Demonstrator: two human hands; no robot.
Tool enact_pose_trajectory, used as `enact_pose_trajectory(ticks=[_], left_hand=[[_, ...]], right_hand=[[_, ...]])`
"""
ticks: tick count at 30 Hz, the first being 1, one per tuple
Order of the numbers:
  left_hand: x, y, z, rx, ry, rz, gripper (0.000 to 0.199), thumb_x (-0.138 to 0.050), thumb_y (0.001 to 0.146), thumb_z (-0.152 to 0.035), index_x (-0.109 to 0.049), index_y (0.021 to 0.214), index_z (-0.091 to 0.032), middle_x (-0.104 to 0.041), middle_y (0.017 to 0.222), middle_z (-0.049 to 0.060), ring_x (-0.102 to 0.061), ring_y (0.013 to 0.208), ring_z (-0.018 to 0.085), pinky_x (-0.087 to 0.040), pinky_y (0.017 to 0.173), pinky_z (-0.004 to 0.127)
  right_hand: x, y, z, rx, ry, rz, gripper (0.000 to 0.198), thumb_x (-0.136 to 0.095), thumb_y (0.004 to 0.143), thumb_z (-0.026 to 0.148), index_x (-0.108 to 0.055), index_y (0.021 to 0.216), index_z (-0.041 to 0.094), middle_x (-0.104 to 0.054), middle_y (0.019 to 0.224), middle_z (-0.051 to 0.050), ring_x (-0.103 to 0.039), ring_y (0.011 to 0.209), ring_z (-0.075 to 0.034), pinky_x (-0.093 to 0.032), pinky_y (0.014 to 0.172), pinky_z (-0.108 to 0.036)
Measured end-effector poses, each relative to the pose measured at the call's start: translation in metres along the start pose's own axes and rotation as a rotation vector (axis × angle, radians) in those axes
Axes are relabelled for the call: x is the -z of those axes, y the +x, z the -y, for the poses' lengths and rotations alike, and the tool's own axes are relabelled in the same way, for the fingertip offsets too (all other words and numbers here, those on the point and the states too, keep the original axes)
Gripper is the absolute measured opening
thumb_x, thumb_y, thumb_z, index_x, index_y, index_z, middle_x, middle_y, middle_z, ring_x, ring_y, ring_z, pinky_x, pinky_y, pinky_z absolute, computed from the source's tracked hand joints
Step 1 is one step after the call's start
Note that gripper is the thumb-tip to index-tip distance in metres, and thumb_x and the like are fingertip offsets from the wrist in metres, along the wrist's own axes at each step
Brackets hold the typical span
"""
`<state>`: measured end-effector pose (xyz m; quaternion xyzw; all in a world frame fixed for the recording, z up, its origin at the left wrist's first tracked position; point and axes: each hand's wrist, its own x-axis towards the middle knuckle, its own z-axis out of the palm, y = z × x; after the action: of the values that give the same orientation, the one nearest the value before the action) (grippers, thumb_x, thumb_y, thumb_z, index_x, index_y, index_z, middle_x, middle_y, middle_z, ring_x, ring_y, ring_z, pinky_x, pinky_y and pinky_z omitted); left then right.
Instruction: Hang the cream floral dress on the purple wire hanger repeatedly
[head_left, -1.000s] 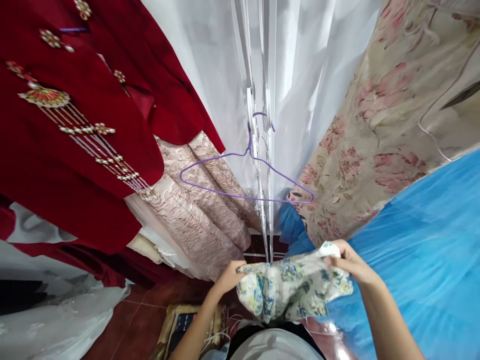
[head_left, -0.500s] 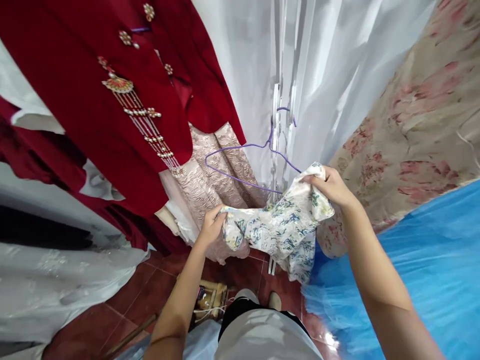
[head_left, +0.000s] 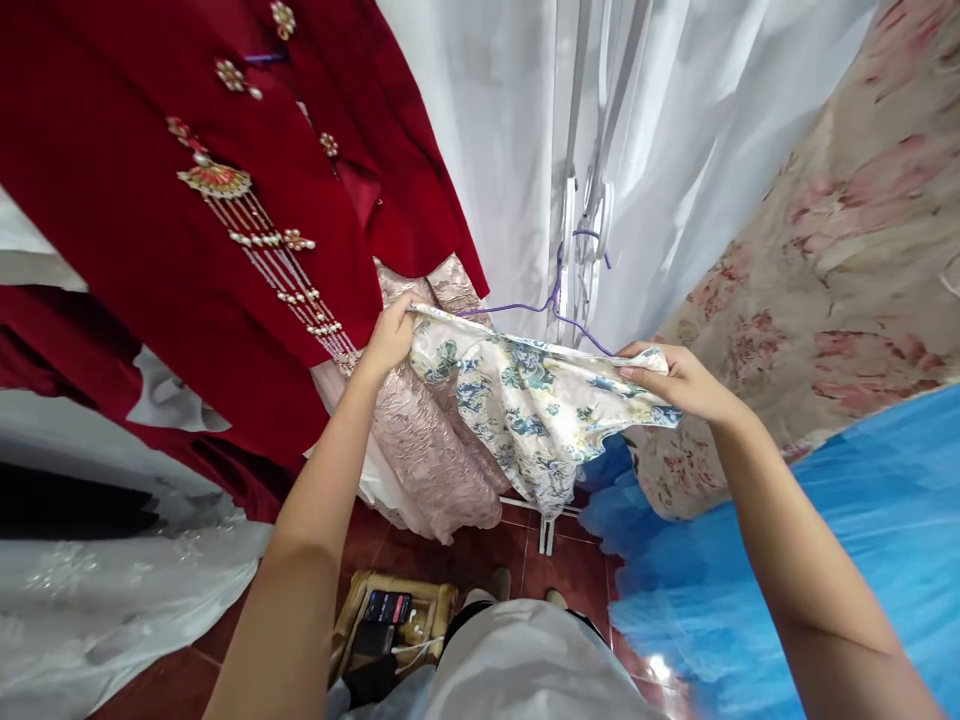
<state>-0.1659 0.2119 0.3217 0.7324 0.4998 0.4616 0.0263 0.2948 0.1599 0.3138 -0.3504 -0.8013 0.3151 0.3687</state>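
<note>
A white top [head_left: 525,385] with a blue, green and yellow floral print is stretched sideways between my hands. My left hand [head_left: 393,335] pinches its upper left corner. The right end is gripped between the thumb and fingers of my right hand [head_left: 671,378]. Just behind the cloth's upper edge is a purple wire hanger [head_left: 555,300], its hook up at the white rack [head_left: 570,225]. Most of the hanger's lower part is hidden by the top, whose loose folds droop toward the floor.
On the left hang a red velvet jacket [head_left: 315,250] with beaded trim and a pink textured skirt [head_left: 435,450]. A beige floral cloth [head_left: 840,300] and blue tulle [head_left: 810,540] fill the right. Below, a wooden stool [head_left: 427,600] carries a phone [head_left: 388,606] and a cable.
My left hand has moved up and left, my right slightly right. The top is now spread wider and straighter along its upper edge, covering the hanger's lower bar.
</note>
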Motion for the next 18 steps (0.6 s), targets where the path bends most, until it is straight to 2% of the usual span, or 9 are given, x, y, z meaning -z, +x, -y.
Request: enact_pose_trajectory(ticks=[2, 4, 7, 9, 11, 12, 14, 16, 18], left_hand=[[-0.007, 0.028, -0.01, -0.048, -0.071, 0.054, 0.015, -0.044, 0.091, -0.016, -0.058, 0.095, -0.021, -0.063, 0.091, 0.005, -0.06, 0.087, 0.019, -0.051, 0.085, 0.033], [-0.013, 0.042, -0.026, -0.101, -0.164, 0.125, 0.016, -0.049, 0.091, -0.017, -0.058, 0.103, -0.022, -0.065, 0.104, 0.006, -0.062, 0.098, 0.02, -0.053, 0.092, 0.036], [-0.02, 0.036, -0.053, -0.163, -0.257, 0.226, 0.043, -0.061, 0.085, -0.018, -0.053, 0.127, -0.027, -0.06, 0.13, 0.008, -0.059, 0.12, 0.023, -0.052, 0.102, 0.039], [-0.024, 0.018, -0.064, -0.157, -0.276, 0.244, 0.052, -0.062, 0.085, -0.019, -0.049, 0.134, -0.027, -0.057, 0.139, 0.009, -0.058, 0.124, 0.023, -0.052, 0.102, 0.039], [-0.029, -0.004, -0.069, -0.106, -0.272, 0.216, 0.04, -0.057, 0.09, -0.023, -0.054, 0.13, -0.023, -0.062, 0.131, 0.009, -0.062, 0.116, 0.023, -0.053, 0.097, 0.037], [-0.032, -0.013, -0.07, -0.076, -0.253, 0.199, 0.031, -0.053, 0.093, -0.026, -0.058, 0.123, -0.021, -0.066, 0.121, 0.009, -0.064, 0.109, 0.022, -0.054, 0.092, 0.035], [-0.037, -0.027, -0.072, -0.031, -0.171, 0.16, 0.022, -0.048, 0.097, -0.032, -0.064, 0.103, -0.018, -0.069, 0.094, 0.005, -0.065, 0.09, 0.02, -0.053, 0.08, 0.03], [-0.037, -0.033, -0.072, -0.019, -0.073, 0.097, 0.026, -0.048, 0.099, -0.036, -0.064, 0.088, -0.018, -0.062, 0.076, 0.002, -0.06, 0.075, 0.017, -0.049, 0.07, 0.027], [-0.032, -0.032, -0.068, -0.025, -0.012, 0.009, 0.027, -0.048, 0.099, -0.035, -0.062, 0.085, -0.018, -0.059, 0.072, 0.001, -0.056, 0.07, 0.016, -0.045, 0.067, 0.026]], right_hand=[[0.003, -0.001, -0.001, -0.025, -0.004, -0.043, 0.033, -0.067, 0.088, 0.049, -0.074, 0.089, 0.017, -0.07, 0.082, -0.005, -0.061, 0.073, -0.019, -0.048, 0.067, -0.029], [0.004, -0.005, -0.004, -0.044, -0.011, -0.13, 0.03, -0.069, 0.086, 0.046, -0.075, 0.091, 0.017, -0.072, 0.087, -0.006, -0.063, 0.075, -0.021, -0.049, 0.068, -0.03], [-0.001, -0.023, -0.015, -0.009, -0.001, -0.335, 0.041, -0.075, 0.08, 0.041, -0.072, 0.114, 0.02, -0.072, 0.106, -0.008, -0.067, 0.091, -0.024, -0.052, 0.078, -0.033], [-0.011, -0.041, -0.024, -0.001, 0.001, -0.465, 0.048, -0.076, 0.078, 0.041, -0.067, 0.121, 0.022, -0.07, 0.113, -0.008, -0.065, 0.099, -0.025, -0.052, 0.082, -0.033], [-0.022, -0.059, -0.033, -0.053, -0.002, -0.56, 0.032, -0.071, 0.084, 0.045, -0.068, 0.106, 0.021, -0.07, 0.098, -0.005, -0.064, 0.088, -0.022, -0.05, 0.074, -0.029], [-0.027, -0.066, -0.036, -0.086, -0.006, -0.592, 0.027, -0.067, 0.088, 0.047, -0.068, 0.094, 0.02, -0.067, 0.086, -0.003, -0.061, 0.078, -0.019, -0.047, 0.067, -0.027], [-0.03, -0.072, -0.035, -0.116, -0.021, -0.655, 0.035, -0.061, 0.093, 0.05, -0.061, 0.075, 0.02, -0.055, 0.067, 0.001, -0.049, 0.063, -0.015, -0.039, 0.056, -0.025], [-0.026, -0.066, -0.025, -0.09, -0.037, -0.73, 0.039, -0.06, 0.094, 0.051, -0.059, 0.071, 0.02, -0.049, 0.063, 0.002, -0.042, 0.059, -0.014, -0.034, 0.053, -0.025], [-0.017, -0.052, -0.005, -0.058, -0.033, -0.78, 0.037, -0.062, 0.094, 0.051, -0.062, 0.074, 0.02, -0.049, 0.064, 0.002, -0.042, 0.059, -0.014, -0.034, 0.053, -0.026]])
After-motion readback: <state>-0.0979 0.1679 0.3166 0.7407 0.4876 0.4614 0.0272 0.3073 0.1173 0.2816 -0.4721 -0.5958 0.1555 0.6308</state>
